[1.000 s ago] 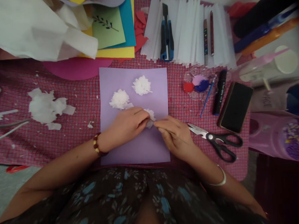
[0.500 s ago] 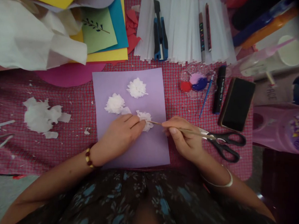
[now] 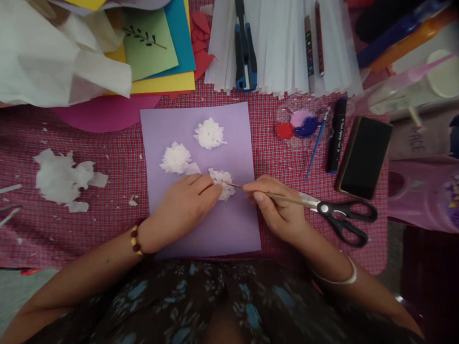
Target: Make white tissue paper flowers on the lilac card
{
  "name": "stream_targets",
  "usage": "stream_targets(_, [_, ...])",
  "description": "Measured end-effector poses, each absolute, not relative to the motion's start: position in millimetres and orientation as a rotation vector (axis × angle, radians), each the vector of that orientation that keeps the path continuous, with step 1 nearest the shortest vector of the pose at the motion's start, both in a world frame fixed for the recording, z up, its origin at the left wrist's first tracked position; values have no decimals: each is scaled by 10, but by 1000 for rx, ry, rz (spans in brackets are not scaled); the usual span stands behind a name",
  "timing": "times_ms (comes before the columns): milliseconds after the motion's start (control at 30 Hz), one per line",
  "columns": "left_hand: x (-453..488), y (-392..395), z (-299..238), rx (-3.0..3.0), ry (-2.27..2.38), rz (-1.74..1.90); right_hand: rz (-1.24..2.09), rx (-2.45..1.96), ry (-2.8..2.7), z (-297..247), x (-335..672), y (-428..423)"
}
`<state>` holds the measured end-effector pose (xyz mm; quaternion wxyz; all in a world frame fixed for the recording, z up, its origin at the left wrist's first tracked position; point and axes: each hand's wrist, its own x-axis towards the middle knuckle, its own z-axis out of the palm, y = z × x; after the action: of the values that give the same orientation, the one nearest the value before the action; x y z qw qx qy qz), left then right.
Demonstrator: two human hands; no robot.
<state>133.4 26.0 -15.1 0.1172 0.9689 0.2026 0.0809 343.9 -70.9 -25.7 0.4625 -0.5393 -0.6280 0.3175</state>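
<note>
A purple sheet of paper (image 3: 202, 230) lies before me with three ruffled white paper flowers on it. One paper flower (image 3: 209, 133) is near the top, another paper flower (image 3: 176, 158) sits to its left. My left hand (image 3: 187, 205) rests on the sheet, its curled fingers pressed at the left edge of the lower paper flower (image 3: 225, 185). A small white paper piece (image 3: 193, 169) shows just above those fingers. Pinched in my right hand (image 3: 279, 205) is a thin paintbrush (image 3: 271, 195), its tip at the lower flower. Black-handled scissors (image 3: 345, 214) lie beside that hand, blades partly hidden.
Torn white tissue (image 3: 60, 175) lies on the checked cloth (image 3: 117, 167) at left. Coloured papers (image 3: 163, 85) are stacked behind. To the right are a paint palette (image 3: 304, 122), a blue brush (image 3: 316, 147), a marker (image 3: 337, 135) and a phone (image 3: 364, 157). A cutter (image 3: 245, 48) lies on white strips.
My right hand has shifted slightly left with the paintbrush, its tip now further over the lower flower. My left hand stays almost in place.
</note>
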Motion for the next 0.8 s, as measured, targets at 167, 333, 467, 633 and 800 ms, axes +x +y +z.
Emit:
stream_targets(167, [1345,255,-176,2805,622,314,772,-1256,-1569,-250,3447,-694])
stream_targets(333, [1336,278,-181,2817,573,241,779,-1245,-1636,-210,3465,-675])
stream_targets(467, [1344,290,-162,2817,571,226,798,-1237,-1645,-203,3481,-679])
stream_targets(633, [1347,289,-145,2820,573,208,804,-1269,-1544,-237,3475,-679])
stream_targets(800, [1343,291,-145,2815,557,198,822,-1257,-1515,-266,3434,-641])
